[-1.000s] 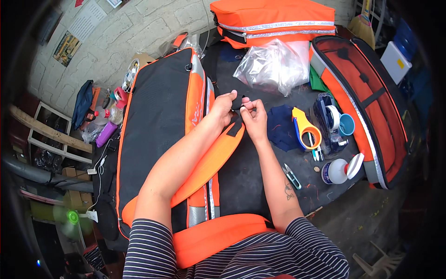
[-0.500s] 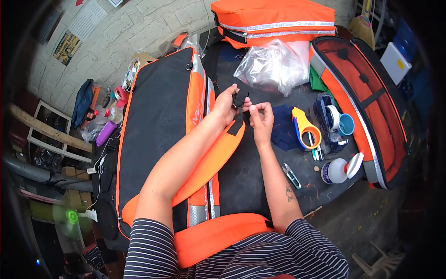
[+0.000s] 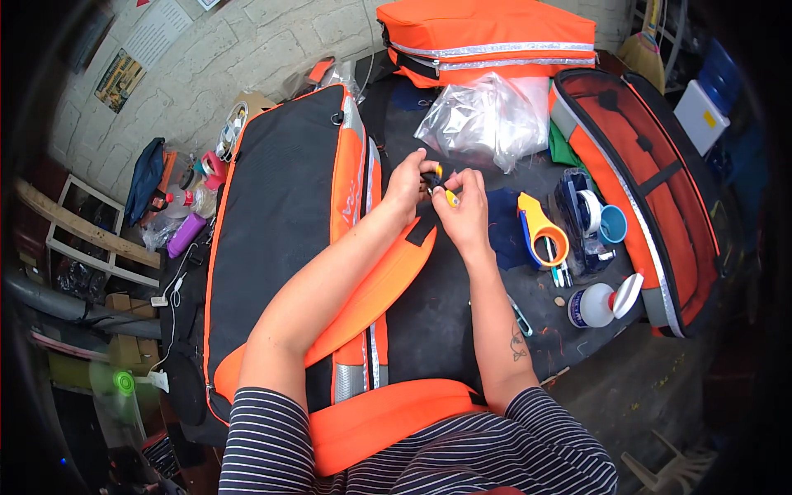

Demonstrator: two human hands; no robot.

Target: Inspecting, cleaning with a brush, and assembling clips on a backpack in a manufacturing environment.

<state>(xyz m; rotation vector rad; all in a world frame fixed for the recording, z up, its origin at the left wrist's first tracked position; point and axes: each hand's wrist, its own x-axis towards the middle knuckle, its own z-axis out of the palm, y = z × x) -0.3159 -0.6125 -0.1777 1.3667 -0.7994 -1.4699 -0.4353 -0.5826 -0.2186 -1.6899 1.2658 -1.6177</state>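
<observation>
My left hand (image 3: pixel 406 186) has its fingers closed round the small black end of a strap. Thumb and fingers of my right hand (image 3: pixel 464 210) pinch a small yellow item (image 3: pixel 451 198) against that black piece; its kind is too covered to tell. Another yellow bit shows by my left fingertips. Below the hands curves a padded orange strap (image 3: pixel 375 293) with black webbing (image 3: pixel 421 230) at its tip, running under my left forearm. It lies over a large black bag (image 3: pixel 280 173) with orange and silver edges. A second orange band (image 3: pixel 396 417) crosses in front of my body.
Right of my hands lie an orange-yellow tape roll holder (image 3: pixel 540 227), a dark tape dispenser (image 3: pixel 577 206), a blue cup (image 3: pixel 612 223), a spray bottle (image 3: pixel 596 305) and thread snips (image 3: pixel 520 316). Clear plastic (image 3: pixel 487 120) and two orange bags (image 3: pixel 487 37) (image 3: pixel 598 165) stand beyond.
Yellow bits now show between my hands, where only the black strap end showed before. My right hand has closed in against my left. My right forearm now partly covers the thread snips.
</observation>
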